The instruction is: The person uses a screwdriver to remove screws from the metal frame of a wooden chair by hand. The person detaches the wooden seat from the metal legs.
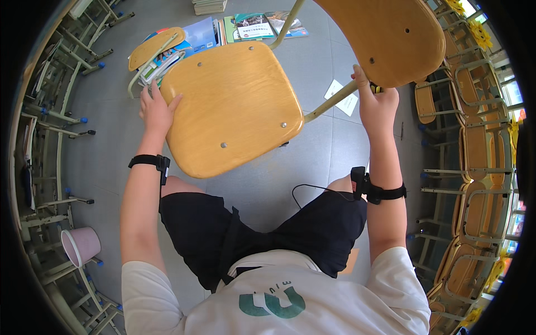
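head view: the wooden chair (268, 92) is found at centre, beyond the person's knees, its seat (230, 111) facing up and its backrest (391, 42) at far right. the left hand (157, 113) is part closed on the left edge of the seat, thumb on the upper face. the right hand (378, 107) is closed at the metal frame (332, 103) by the backrest; its fingers are largely hidden. a yellow-and-black item (376, 89) shows beside that hand's thumb; its kind cannot be determined. books (254, 26) lie on the grey floor (109, 162) at the far side. a white sheet (347, 105) lies right of the seat. a pink bucket (84, 245) is noted at near left; stacked chairs (477, 151) line the right.
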### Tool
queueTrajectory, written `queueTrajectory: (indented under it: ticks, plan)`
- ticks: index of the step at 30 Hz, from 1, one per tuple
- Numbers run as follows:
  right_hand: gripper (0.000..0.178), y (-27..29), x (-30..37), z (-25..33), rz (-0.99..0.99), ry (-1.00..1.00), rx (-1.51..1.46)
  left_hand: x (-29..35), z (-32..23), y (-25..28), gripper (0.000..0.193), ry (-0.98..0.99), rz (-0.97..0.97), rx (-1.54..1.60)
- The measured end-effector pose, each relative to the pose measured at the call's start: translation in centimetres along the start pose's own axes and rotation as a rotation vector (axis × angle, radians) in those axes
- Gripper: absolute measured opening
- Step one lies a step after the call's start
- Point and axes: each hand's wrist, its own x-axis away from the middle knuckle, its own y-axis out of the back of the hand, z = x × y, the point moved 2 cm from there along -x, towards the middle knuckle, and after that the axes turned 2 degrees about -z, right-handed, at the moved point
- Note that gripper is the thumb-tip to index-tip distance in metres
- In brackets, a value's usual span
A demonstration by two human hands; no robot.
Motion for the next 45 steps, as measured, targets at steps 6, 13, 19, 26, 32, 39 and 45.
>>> queueTrajectory:
  ticks: [6,13,19,26,32,39,45]
  plan:
    - [0.008,1.4,6.9,6.4,-0.019,0.348,0.106,12.7,-3.8,3.4,0.094,-0.239,0.414,-0.092]
    - [0.036,-2.9,15.0,12.6,0.218,0.501,0.09,9.1,2.2,5.3,0.1,-0.259,0.247,-0.157]
    - [0.024,-5.0,16.3,14.9,0.395,0.446,-0.301,12.2,0.9,14.6,0.088,0.017,0.17,1.323]
    - [0.052,4.6,14.3,12.7,-0.032,0.812,-0.383,15.3,-6.4,21.0,0.076,-0.493,-0.058,1.497]
    - [0.068,9.1,15.8,12.4,-0.022,0.707,-0.705,14.4,-6.2,19.7,0.042,-0.468,-0.233,1.407]
    - [0.03,7.7,18.7,11.9,0.081,0.608,-0.663,15.7,-9.6,19.9,0.036,-0.404,-0.308,1.46]
    - [0.021,6.7,20.3,10.1,0.02,0.384,-0.778,18.7,-12.4,20.3,0.042,-0.356,-0.289,1.485]
